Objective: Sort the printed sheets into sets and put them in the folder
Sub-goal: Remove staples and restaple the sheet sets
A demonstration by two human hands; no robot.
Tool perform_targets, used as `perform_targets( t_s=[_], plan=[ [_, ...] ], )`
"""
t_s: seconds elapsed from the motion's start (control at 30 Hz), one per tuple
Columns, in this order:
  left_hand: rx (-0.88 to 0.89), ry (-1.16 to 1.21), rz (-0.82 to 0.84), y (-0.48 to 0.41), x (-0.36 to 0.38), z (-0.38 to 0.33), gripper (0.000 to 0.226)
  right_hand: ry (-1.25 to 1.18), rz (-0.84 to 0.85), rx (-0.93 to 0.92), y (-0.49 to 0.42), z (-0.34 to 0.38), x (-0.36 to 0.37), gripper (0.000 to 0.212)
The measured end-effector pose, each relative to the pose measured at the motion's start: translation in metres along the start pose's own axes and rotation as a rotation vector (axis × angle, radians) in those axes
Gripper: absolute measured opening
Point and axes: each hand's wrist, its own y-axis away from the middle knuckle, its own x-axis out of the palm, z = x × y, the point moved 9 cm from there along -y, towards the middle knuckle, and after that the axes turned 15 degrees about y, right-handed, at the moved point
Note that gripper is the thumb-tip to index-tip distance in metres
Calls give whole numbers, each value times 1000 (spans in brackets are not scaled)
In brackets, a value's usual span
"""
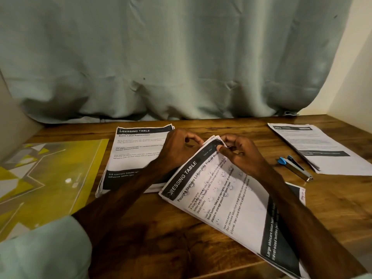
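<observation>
Three sheet stacks point(133, 156) point(227, 200) point(320, 146); one folder point(46, 178); one stapler point(295, 167); two hands point(178, 150) point(241, 156).

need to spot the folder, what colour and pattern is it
The folder is yellow and grey with white geometric lines; head view.

A grey-green curtain point(181, 57) hangs behind the wooden bench point(237, 125). A blue-tipped stapler point(295, 169) lies on its right side.
</observation>
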Motion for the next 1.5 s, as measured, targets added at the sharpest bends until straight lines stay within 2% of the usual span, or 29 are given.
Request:
perform_targets(
  t_s=[0.17, 0.33, 0.6, 0.8, 0.93, 1.5],
  plan=[
    [24, 80, 23, 0, 4, -8, 12, 29, 14, 5, -2, -2, 4, 17],
    [-28, 123, -1, 0, 3, -4, 8, 25, 10, 15, -3, -1, 0, 18],
    [-5, 135, 8, -1, 4, -9, 10, 136, -5, -17, -6, 2, -3, 18],
    [-12, 166, 19, -1, 4, -11, 11, -76, -89, 107, -6, -13, -7, 20],
    [-4, 166, 30, 0, 5, -11, 11, -145, -122, 82, -4, -13, -7, 22],
    [-60, 273, 63, 1, 9, -12, 18, -181, -220, 53, -1, -19, -11, 21]
  ],
)
